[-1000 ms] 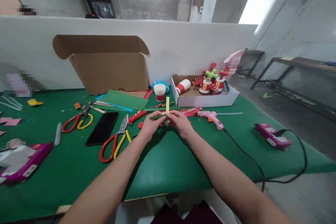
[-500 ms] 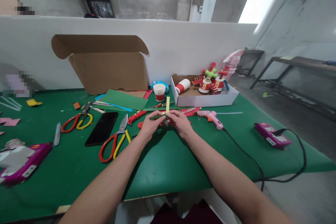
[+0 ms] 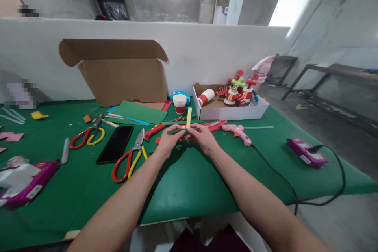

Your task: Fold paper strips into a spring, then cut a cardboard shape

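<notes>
Left hand (image 3: pixel 169 140) on dark green strip (image 3: pixel 175 131), right hand (image 3: pixel 203 138) on upright yellow strip (image 3: pixel 189 117), above green table (image 3: pixel 195 189).

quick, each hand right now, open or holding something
Left hand: closed, holding the dark green strip.
Right hand: closed, pinching the yellow strip near its base.

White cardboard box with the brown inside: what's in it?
A white-and-red paper cup lying sideways, and red-and-white cup figures with folded paper strips. The box's front wall and these pieces hide part of its bottom.
</notes>
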The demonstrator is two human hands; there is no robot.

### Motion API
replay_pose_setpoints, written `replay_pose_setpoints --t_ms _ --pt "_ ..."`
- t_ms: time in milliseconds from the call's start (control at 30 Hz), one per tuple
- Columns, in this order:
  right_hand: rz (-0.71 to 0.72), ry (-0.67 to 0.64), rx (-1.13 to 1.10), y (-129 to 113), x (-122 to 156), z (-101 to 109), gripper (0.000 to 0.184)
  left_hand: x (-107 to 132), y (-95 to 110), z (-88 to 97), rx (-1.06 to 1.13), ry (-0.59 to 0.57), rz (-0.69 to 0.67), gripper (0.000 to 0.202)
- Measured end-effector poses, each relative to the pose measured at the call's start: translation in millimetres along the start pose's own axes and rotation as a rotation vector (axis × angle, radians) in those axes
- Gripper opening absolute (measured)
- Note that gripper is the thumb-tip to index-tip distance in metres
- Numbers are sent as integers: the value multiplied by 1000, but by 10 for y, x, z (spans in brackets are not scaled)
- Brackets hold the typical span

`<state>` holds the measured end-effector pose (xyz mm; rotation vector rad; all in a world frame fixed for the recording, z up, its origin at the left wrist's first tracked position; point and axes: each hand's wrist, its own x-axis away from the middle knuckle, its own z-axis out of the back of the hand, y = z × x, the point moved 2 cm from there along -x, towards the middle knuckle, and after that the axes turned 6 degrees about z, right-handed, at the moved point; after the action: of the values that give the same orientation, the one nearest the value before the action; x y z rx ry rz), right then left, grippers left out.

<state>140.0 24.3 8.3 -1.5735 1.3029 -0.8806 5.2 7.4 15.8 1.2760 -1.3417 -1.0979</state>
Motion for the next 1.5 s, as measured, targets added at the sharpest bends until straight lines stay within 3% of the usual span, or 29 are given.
replay_pose_setpoints --t_ms 500,833,1100,1367,1500 --pt "74 2 70 -13 -6 12 35 -8 -9 8 5 6 4 35" --pt "45 -45 73 -44 26 -2 33 -24 -26 23 8 -8 22 39" --pt "-50 -2 23 -41 29 -2 29 -7 -15 31 18 17 24 38" --pt "-46 21 16 -23 7 3 27 -17 -17 28 16 33 21 39" --pt "-30 56 -23 -6 2 2 29 -14 -27 -3 29 -39 62 41"
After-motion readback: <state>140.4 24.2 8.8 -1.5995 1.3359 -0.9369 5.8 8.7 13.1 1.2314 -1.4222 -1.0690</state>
